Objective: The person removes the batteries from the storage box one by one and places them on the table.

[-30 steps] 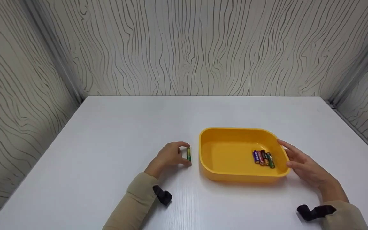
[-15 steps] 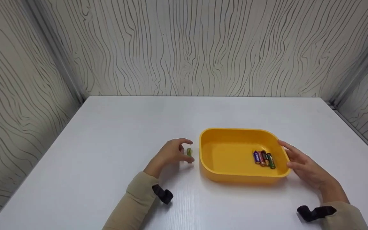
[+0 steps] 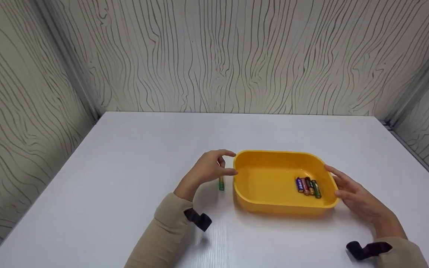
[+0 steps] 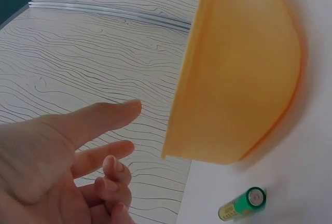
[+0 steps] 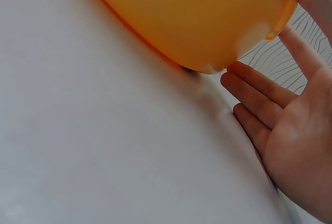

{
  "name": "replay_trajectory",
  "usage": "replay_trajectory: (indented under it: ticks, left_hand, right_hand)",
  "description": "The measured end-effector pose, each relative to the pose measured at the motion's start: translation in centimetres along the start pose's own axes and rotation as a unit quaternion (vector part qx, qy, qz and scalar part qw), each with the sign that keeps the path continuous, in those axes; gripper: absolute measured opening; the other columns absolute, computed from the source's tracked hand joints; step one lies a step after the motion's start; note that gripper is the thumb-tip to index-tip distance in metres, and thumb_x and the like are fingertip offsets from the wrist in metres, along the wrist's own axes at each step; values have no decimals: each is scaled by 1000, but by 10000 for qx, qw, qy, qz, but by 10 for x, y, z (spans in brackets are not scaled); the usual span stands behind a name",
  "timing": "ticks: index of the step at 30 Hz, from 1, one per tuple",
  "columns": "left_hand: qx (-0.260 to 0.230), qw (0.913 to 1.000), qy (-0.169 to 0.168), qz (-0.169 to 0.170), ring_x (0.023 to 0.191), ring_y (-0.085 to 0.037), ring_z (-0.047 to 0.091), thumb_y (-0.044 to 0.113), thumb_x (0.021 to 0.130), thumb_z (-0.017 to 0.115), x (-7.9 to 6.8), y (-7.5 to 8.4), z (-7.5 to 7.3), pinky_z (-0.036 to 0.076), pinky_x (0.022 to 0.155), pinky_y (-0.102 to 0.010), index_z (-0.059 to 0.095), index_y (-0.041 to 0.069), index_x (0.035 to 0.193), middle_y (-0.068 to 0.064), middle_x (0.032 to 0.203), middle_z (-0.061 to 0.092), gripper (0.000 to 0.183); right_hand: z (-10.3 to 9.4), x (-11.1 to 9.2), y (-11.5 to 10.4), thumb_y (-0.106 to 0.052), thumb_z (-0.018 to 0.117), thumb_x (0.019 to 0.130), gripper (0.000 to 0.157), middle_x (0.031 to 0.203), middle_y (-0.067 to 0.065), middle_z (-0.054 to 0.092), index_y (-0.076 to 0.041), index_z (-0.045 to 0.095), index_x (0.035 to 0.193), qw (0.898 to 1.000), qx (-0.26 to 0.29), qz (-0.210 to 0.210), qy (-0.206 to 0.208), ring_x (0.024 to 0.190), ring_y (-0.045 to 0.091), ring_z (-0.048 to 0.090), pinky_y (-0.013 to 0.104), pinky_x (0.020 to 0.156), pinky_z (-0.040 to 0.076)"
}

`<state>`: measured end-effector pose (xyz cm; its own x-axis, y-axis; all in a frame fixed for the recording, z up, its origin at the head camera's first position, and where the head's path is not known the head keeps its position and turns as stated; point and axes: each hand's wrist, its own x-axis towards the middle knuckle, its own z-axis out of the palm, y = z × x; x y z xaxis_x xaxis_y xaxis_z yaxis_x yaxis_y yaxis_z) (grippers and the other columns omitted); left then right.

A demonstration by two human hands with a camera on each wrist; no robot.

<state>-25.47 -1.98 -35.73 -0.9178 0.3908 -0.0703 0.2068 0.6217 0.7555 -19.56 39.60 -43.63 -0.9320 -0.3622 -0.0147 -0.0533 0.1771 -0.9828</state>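
Observation:
A yellow plastic bin (image 3: 266,182) stands on the white table. Inside it, near its right end, several small batteries (image 3: 308,187) lie side by side, with blue, red, dark and green wraps. One green battery (image 3: 221,183) lies on the table left of the bin, partly covered by my left hand (image 3: 210,166) in the head view. That hand is raised over it, thumb and index finger spread and holding nothing. In the left wrist view its fingertips are apart from the bin's rim. My right hand (image 3: 359,195) touches the bin's right end with extended fingers.
The white table (image 3: 143,149) reaches back to a wall panel (image 3: 214,56) with a dark wood-grain pattern. Similar panels stand at both sides. A black camera mount (image 3: 198,219) sits on the left wrist, and another (image 3: 367,250) on the right.
My left hand has moved up and to the right from around the green battery to beside the bin's left rim. The battery stays on the table. My right hand keeps its place.

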Motion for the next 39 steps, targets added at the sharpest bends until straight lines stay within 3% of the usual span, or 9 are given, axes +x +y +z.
replay_trajectory:
  ticks: [13,22,39]
  left_hand:
    - [-103,9993,-94,339,71,-12,43,28,82,76,4,28,12,37,61,-20,62,15,128,1,81,48,50]
    - [200,9968,-249,728,68,-9,40,29,84,75,10,45,25,31,59,-19,62,15,129,4,76,45,49]
    - [61,9983,-364,456,67,-7,40,30,82,77,24,65,57,31,57,-17,65,18,125,5,76,45,47]
  right_hand:
    - [0,-1,0,-6,45,99,66,136,-27,45,-20,15,156,10000,23,4,-29,122,-15,46,4,96,38]
    - [-1,0,-2,-7,46,98,67,136,-27,45,-21,14,156,9999,-54,93,-12,121,-15,46,3,94,36]
    - [-1,0,0,-8,47,98,67,135,-27,45,-23,15,156,9998,-50,168,22,121,-15,45,3,94,36]
